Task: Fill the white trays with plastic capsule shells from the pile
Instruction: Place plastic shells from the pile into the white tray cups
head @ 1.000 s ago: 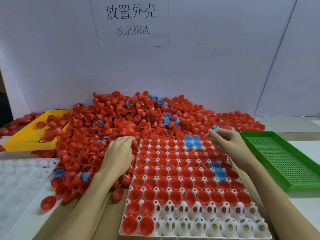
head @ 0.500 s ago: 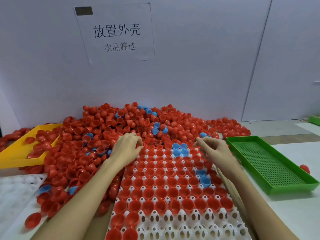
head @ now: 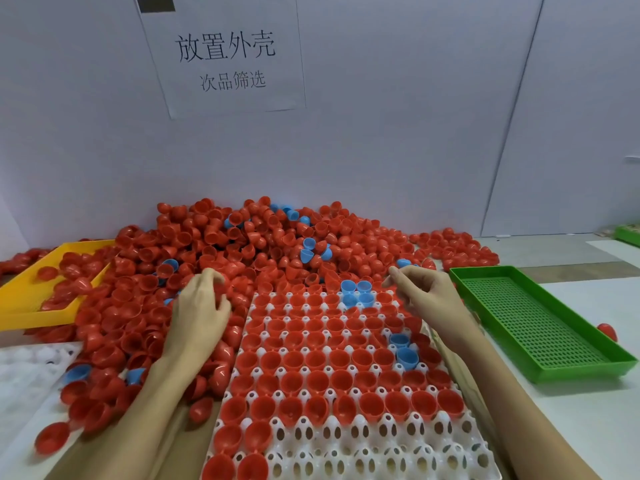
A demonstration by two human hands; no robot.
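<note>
While the head view tips a little higher than it did a moment ago, showing more of the wall and its paper sign (head: 225,60), the work itself has barely advanced: the white tray (head: 346,441) at lower centre carries the same red and blue shells in its upper rows, and its nearest rows are mostly bare sockets. The left hand (head: 202,306) has lifted slightly from the heap at centre left, its fingers curled down among the red shells; whether it actually holds one I cannot tell. The right hand (head: 424,291) has drifted up to the tray's far right corner, thumb and forefinger drawn together as if pinching something, though nothing shows plainly between them. Behind both, the pile of capsule shells (head: 277,244) spreads across the desk against the wall, spilling into the yellow tray (head: 20,306) at left. A green perforated tray (head: 540,323) sits at right, and a second white tray (head: 24,375) waits at lower left. I judge both hands are gathering fresh shells, so the near rows remain to be filled.
</note>
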